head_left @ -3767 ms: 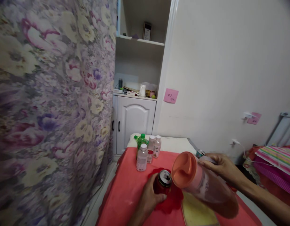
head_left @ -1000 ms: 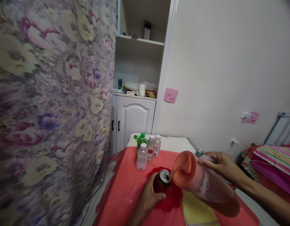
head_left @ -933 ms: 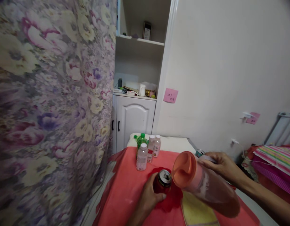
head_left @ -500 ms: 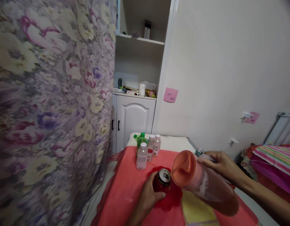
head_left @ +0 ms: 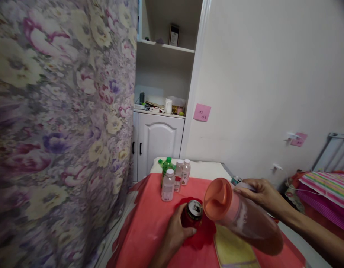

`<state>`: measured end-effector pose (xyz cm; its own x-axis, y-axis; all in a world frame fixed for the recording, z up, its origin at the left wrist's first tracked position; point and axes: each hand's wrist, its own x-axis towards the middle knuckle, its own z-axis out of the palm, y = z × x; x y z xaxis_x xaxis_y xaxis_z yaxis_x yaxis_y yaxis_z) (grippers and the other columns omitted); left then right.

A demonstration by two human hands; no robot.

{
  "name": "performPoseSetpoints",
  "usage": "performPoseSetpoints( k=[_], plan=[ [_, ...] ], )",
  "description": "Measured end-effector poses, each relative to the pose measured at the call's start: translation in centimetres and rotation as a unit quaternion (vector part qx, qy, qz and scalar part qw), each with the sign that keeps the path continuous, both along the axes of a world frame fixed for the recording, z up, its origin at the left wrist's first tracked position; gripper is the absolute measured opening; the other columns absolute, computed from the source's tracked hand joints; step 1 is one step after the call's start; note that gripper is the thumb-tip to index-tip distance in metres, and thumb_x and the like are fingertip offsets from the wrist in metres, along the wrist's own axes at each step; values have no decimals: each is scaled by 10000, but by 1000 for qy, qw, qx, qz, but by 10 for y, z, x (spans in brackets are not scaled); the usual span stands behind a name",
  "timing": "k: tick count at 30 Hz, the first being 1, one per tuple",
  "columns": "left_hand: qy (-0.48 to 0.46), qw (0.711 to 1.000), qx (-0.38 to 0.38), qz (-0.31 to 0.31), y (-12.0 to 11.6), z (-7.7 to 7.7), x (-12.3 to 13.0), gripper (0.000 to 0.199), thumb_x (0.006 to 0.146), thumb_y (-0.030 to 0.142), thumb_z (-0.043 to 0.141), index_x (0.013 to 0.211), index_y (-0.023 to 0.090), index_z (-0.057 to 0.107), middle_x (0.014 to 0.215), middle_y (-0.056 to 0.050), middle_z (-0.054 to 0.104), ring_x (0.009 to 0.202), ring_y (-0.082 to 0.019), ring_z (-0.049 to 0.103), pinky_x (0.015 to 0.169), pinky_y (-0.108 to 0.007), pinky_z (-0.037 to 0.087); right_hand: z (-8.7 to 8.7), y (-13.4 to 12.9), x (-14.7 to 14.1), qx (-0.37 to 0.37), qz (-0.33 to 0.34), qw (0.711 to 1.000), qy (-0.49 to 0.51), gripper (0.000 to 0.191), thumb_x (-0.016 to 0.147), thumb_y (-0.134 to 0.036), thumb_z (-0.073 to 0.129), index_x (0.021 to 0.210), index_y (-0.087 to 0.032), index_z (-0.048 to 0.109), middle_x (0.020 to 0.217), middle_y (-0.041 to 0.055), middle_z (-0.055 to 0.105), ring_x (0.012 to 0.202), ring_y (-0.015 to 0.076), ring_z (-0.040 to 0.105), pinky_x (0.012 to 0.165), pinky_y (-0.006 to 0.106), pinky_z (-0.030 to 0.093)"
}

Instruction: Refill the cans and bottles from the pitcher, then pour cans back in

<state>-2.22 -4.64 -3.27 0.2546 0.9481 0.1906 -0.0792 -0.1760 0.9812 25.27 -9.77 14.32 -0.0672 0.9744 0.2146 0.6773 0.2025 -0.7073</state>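
Note:
My left hand (head_left: 177,232) is wrapped round a dark red drink can (head_left: 192,219), whose silver top has its opening facing up. Below the can is a red scalloped mat (head_left: 203,236). By its handle, my right hand (head_left: 258,190) grips a clear pitcher (head_left: 252,227) with an orange lid. The pitcher is tipped to the left and holds brownish liquid. Its lid (head_left: 218,199) is right beside the can's rim; whether liquid is flowing is too fine to tell. A yellow cloth (head_left: 234,249) lies partly under the pitcher.
Several bottles, including a clear one (head_left: 168,186) and a green one (head_left: 168,163), stand at the back left of the red-covered table (head_left: 146,223). Another can (head_left: 235,180) is behind the pitcher. A floral curtain (head_left: 63,130) hangs at left; bedding (head_left: 328,193) is at right.
Both hands, the can and the tilted pitcher stay almost where they were. The thin brownish trickle at the lid's edge earlier is no longer plain to see.

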Motion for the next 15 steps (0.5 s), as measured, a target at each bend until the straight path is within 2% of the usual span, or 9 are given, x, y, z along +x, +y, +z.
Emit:
performPoseSetpoints(
  k=[11,15],
  plan=[
    [-21,1000,8,-5,2,-5,0,824,474,-41,701,1258,193,598,1288,-81,692,1245,-329,581,1110,-435,400,-1,0,1,-9,6,1000,-13,475,851,-605,574,638,-189,484,608,-34,420,583,126,405,523,251,296],
    [-14,1000,-3,-4,1,-1,0,820,475,-52,684,1252,195,598,1289,-77,692,1249,-321,579,1110,-426,400,0,1,1,-4,4,1000,-23,478,853,-605,566,634,-188,485,606,-32,417,586,127,406,518,250,299]
  ],
)
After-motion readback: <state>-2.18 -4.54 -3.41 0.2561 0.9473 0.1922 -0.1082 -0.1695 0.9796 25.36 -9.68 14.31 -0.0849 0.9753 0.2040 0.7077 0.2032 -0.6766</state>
